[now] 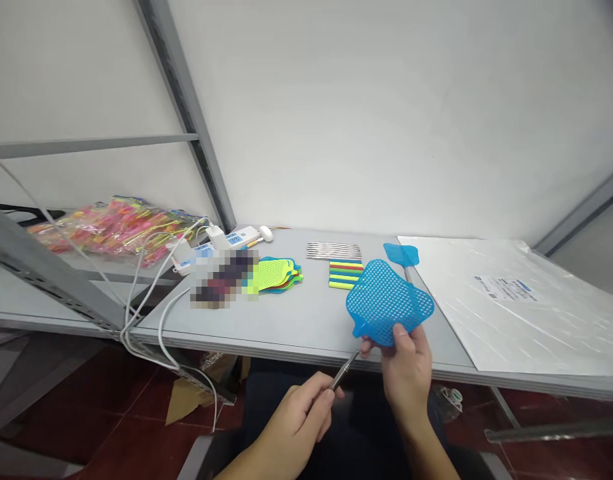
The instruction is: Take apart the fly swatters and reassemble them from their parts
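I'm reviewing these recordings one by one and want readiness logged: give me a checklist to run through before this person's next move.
1. Rod held firmly: ok, the left hand has its fingers closed around it.
2. Blue head held: ok, the right hand pinches its edge.
3. Neck facing the rod: ok, it points down toward the rod's tip.
4. Rod inside the neck: not ok, the two are apart.
5. Neck opening suits the rod: cannot tell, too small to see.
6. Spare rods on the table: ok, laid side by side.
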`<act>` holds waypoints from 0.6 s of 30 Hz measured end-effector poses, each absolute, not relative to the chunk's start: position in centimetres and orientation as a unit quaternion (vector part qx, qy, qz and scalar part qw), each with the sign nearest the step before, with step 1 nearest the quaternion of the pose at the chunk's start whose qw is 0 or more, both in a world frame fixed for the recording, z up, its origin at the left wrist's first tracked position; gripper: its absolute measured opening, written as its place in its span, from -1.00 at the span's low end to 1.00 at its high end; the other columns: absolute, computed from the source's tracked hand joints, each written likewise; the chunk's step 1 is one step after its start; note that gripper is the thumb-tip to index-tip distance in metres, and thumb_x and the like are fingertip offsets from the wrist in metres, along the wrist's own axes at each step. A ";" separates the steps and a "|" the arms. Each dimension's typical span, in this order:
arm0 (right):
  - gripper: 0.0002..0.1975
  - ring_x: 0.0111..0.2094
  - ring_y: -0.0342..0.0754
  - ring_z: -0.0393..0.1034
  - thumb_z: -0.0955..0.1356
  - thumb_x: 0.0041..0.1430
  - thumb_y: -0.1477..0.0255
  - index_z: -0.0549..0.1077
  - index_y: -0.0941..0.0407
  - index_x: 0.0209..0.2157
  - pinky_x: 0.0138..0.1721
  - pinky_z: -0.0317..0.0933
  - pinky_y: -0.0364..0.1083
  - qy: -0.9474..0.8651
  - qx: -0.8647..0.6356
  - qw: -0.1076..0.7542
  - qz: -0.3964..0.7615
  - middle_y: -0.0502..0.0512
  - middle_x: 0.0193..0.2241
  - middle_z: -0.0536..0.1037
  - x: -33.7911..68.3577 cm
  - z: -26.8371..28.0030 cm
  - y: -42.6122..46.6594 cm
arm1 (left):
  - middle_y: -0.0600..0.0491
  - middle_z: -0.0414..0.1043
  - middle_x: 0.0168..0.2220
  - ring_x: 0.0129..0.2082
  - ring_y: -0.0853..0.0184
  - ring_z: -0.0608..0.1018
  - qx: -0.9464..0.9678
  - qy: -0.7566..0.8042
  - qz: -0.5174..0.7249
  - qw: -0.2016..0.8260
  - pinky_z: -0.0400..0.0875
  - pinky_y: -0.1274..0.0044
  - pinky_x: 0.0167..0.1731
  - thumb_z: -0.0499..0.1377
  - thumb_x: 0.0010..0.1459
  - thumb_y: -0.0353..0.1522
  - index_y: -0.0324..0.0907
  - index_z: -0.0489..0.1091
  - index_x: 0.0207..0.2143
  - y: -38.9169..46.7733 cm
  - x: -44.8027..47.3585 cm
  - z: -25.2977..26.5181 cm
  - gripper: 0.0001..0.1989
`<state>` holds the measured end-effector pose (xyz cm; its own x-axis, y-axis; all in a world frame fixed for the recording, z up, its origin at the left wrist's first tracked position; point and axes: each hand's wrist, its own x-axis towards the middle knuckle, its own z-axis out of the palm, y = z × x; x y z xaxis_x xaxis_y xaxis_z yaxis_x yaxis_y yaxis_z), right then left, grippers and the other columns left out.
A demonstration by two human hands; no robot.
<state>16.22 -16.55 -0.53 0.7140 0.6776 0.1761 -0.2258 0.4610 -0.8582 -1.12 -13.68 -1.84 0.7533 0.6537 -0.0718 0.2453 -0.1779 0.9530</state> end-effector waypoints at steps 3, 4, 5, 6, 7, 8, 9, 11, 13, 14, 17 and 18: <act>-0.87 -0.53 -0.11 0.42 0.29 0.24 0.32 0.36 0.08 -0.32 -0.54 0.28 -0.12 -0.266 -0.426 0.818 0.279 -0.02 -0.50 0.50 15.8 -1.5 -16.8 | 0.20 0.16 -0.65 -0.60 0.41 0.25 0.755 0.300 0.180 0.555 0.11 0.56 -0.44 -0.14 0.37 -0.18 -0.16 0.36 -0.18 -13.7 -1.2 -2.0 -0.64; -0.87 -0.54 -0.11 0.41 0.29 0.24 0.32 0.36 0.08 -0.31 -0.55 0.28 -0.13 -0.262 -0.423 0.821 0.280 -0.03 -0.50 0.50 15.7 -1.7 -16.8 | 0.20 0.16 -0.65 -0.59 0.40 0.25 0.755 0.301 0.182 0.553 0.11 0.56 -0.44 -0.14 0.37 -0.18 -0.16 0.36 -0.17 -13.6 -1.3 -2.0 -0.64; -0.88 -0.55 -0.12 0.40 0.29 0.24 0.31 0.35 0.07 -0.30 -0.56 0.27 -0.13 -0.255 -0.422 0.823 0.283 -0.04 -0.50 0.49 15.7 -2.0 -16.9 | 0.20 0.16 -0.65 -0.59 0.40 0.25 0.755 0.301 0.184 0.552 0.11 0.56 -0.44 -0.14 0.37 -0.18 -0.16 0.36 -0.17 -13.6 -1.3 -2.0 -0.64; -0.88 -0.57 -0.12 0.40 0.29 0.24 0.31 0.34 0.07 -0.29 -0.57 0.26 -0.13 -0.245 -0.422 0.825 0.287 -0.05 -0.50 0.49 15.7 -2.2 -16.9 | 0.20 0.16 -0.65 -0.58 0.39 0.26 0.755 0.302 0.186 0.551 0.11 0.56 -0.44 -0.13 0.37 -0.18 -0.16 0.37 -0.16 -13.5 -1.4 -2.0 -0.65; -0.87 -0.58 -0.12 0.39 0.29 0.24 0.30 0.34 0.07 -0.28 -0.58 0.25 -0.14 -0.236 -0.422 0.825 0.292 -0.05 -0.50 0.49 15.7 -2.4 -16.9 | 0.19 0.16 -0.64 -0.58 0.39 0.26 0.755 0.303 0.188 0.550 0.11 0.56 -0.44 -0.13 0.37 -0.18 -0.16 0.37 -0.16 -13.5 -1.4 -2.0 -0.65; -0.87 -0.59 -0.12 0.39 0.29 0.24 0.29 0.33 0.06 -0.27 -0.59 0.24 -0.14 -0.228 -0.423 0.825 0.299 -0.06 -0.50 0.48 15.8 -2.6 -16.8 | 0.19 0.16 -0.64 -0.57 0.39 0.26 0.755 0.303 0.189 0.550 0.11 0.56 -0.44 -0.13 0.37 -0.18 -0.16 0.37 -0.16 -13.4 -1.4 -2.0 -0.65; -0.86 -0.59 -0.12 0.38 0.29 0.24 0.29 0.33 0.06 -0.26 -0.60 0.24 -0.14 -0.223 -0.422 0.824 0.305 -0.06 -0.49 0.48 15.8 -2.7 -16.8 | 0.19 0.16 -0.63 -0.57 0.39 0.26 0.755 0.304 0.190 0.549 0.11 0.56 -0.45 -0.13 0.37 -0.18 -0.16 0.36 -0.16 -13.4 -1.4 -2.0 -0.65; -0.85 -0.59 -0.13 0.38 0.28 0.24 0.28 0.33 0.06 -0.26 -0.59 0.24 -0.14 -0.218 -0.416 0.825 0.313 -0.07 -0.49 0.48 16.0 -2.8 -16.6 | 0.19 0.16 -0.63 -0.58 0.39 0.25 0.753 0.308 0.190 0.550 0.10 0.56 -0.46 -0.14 0.37 -0.18 -0.16 0.36 -0.16 -13.4 -1.3 -2.1 -0.64; -0.85 -0.58 -0.13 0.38 0.29 0.24 0.28 0.33 0.07 -0.25 -0.58 0.25 -0.14 -0.223 -0.409 0.825 0.319 -0.07 -0.49 0.48 16.1 -2.9 -16.4 | 0.20 0.15 -0.64 -0.58 0.39 0.25 0.749 0.313 0.191 0.552 0.09 0.55 -0.47 -0.14 0.38 -0.18 -0.16 0.35 -0.15 -13.5 -1.1 -2.1 -0.64; -0.84 -0.58 -0.14 0.38 0.29 0.24 0.28 0.33 0.07 -0.24 -0.57 0.25 -0.14 -0.227 -0.406 0.825 0.321 -0.06 -0.48 0.49 16.1 -2.9 -16.3 | 0.20 0.14 -0.64 -0.59 0.39 0.24 0.747 0.317 0.191 0.552 0.08 0.55 -0.48 -0.15 0.38 -0.18 -0.17 0.35 -0.15 -13.6 -1.0 -2.1 -0.64; -0.84 -0.57 -0.15 0.38 0.28 0.25 0.27 0.34 0.07 -0.24 -0.56 0.26 -0.14 -0.241 -0.402 0.822 0.322 -0.05 -0.47 0.50 16.2 -3.0 -16.1 | 0.21 0.13 -0.65 -0.60 0.40 0.24 0.743 0.326 0.199 0.550 0.07 0.55 -0.49 -0.14 0.38 -0.17 -0.17 0.35 -0.14 -13.7 -0.7 -2.0 -0.64; -0.84 -0.58 -0.15 0.38 0.28 0.26 0.27 0.33 0.07 -0.23 -0.56 0.26 -0.14 -0.244 -0.402 0.821 0.323 -0.05 -0.46 0.50 16.2 -3.1 -16.0 | 0.21 0.13 -0.66 -0.61 0.40 0.23 0.741 0.329 0.201 0.550 0.07 0.55 -0.49 -0.13 0.37 -0.17 -0.17 0.35 -0.14 -13.8 -0.7 -1.9 -0.64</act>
